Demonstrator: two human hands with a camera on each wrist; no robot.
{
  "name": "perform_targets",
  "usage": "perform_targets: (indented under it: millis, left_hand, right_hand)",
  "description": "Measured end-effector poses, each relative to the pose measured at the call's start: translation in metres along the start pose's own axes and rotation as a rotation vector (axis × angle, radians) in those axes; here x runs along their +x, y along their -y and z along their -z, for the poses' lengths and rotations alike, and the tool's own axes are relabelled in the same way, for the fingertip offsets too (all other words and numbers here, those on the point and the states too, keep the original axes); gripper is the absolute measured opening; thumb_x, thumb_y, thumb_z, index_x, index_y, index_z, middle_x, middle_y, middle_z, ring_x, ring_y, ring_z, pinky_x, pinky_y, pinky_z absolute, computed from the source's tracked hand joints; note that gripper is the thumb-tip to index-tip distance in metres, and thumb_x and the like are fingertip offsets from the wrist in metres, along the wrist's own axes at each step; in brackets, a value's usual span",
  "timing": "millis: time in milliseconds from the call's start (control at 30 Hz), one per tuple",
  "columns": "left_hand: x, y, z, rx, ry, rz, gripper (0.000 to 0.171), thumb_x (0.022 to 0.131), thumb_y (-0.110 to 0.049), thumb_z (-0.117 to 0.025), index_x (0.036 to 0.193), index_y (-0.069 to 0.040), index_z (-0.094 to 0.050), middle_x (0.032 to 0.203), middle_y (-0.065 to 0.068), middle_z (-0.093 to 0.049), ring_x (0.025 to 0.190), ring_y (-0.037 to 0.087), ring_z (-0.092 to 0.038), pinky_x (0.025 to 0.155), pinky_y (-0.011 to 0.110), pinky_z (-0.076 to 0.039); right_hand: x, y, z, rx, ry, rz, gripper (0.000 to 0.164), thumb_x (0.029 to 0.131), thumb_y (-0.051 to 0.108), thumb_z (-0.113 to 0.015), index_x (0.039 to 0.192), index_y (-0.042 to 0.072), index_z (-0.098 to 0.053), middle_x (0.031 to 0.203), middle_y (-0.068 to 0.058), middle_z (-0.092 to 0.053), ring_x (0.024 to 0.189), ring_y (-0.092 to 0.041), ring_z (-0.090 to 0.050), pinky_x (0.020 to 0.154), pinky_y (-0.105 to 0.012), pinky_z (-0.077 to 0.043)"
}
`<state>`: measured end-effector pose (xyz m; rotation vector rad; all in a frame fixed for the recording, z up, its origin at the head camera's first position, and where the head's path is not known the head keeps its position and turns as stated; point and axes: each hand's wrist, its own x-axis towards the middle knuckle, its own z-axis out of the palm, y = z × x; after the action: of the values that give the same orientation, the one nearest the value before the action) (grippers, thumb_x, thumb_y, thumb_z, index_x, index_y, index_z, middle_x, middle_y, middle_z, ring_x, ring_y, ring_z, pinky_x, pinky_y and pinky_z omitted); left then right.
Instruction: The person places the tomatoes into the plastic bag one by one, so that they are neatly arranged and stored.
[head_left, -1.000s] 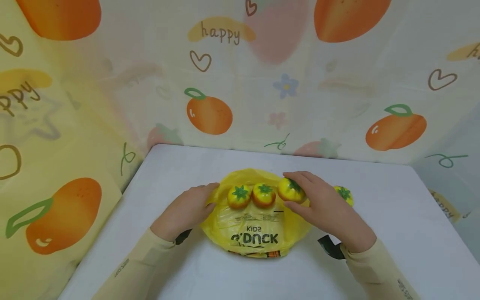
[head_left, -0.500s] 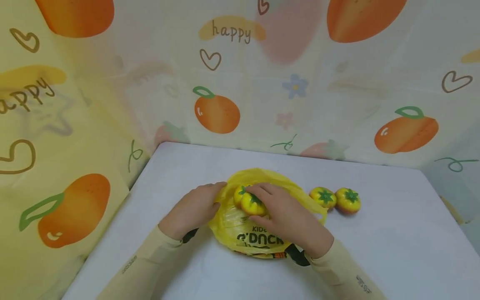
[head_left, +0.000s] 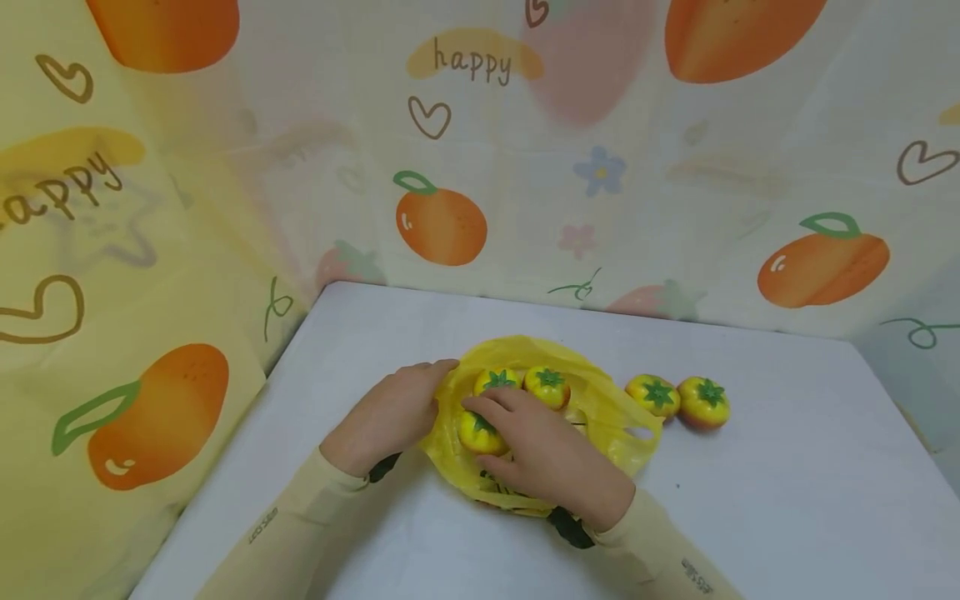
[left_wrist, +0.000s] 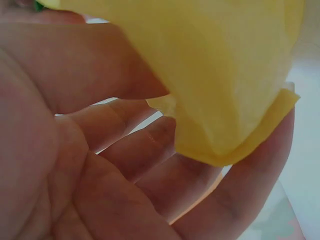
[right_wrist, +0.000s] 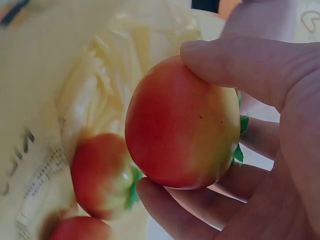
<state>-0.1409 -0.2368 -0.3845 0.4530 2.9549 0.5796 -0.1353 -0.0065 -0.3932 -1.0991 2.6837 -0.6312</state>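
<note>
A yellow plastic bag [head_left: 517, 346] with dark print lies spread open on the table in the head view. My left hand [head_left: 386, 417] holds its left rim; in the left wrist view the film [left_wrist: 215, 85] passes between thumb and fingers. Over the bag's front left part, my right hand [head_left: 555, 454] grips a yellow-to-red tomato [head_left: 478, 433] with a green leafy top. The right wrist view shows this tomato [right_wrist: 180, 125] between thumb and fingertips. Two similar tomatoes, a left one [head_left: 498, 381] and a right one [head_left: 547, 387], sit inside the bag just behind it.
To the bag's right, a nearer tomato [head_left: 654, 395] and a farther one [head_left: 703, 403] stand side by side on the white table [head_left: 780, 467]. A fruit-patterned cloth [head_left: 510, 208] hangs behind the table and along its left side.
My right hand has carried the tomato leftward from the bag's right side, past the two tomatoes inside, to the front left. My left hand has stayed at the rim. The head view has shifted slightly.
</note>
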Motion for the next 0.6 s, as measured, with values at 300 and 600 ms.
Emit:
perform_targets:
  millis: [300, 600]
  left_hand:
    - [0.001, 0.001, 0.000, -0.009, -0.013, -0.025, 0.044, 0.105, -0.003, -0.060, 0.149, -0.004, -0.060, 0.133, 0.013, -0.075, 0.112, 0.029, -0.073, 0.101, 0.046, -0.063]
    - [-0.002, -0.001, 0.004, 0.015, -0.009, -0.014, 0.046, 0.104, 0.000, -0.060, 0.150, -0.002, -0.059, 0.134, 0.016, -0.074, 0.116, 0.034, -0.073, 0.103, 0.049, -0.062]
  right_hand:
    - [0.001, -0.003, -0.017, 0.030, 0.049, 0.003, 0.060, 0.101, 0.039, -0.078, 0.154, 0.021, -0.057, 0.149, 0.000, -0.061, 0.129, -0.015, -0.061, 0.115, -0.039, -0.056]
    - [0.006, -0.004, -0.028, -0.007, 0.048, 0.026, 0.060, 0.101, 0.038, -0.077, 0.154, 0.020, -0.058, 0.147, 0.001, -0.063, 0.125, -0.014, -0.064, 0.112, -0.037, -0.057]
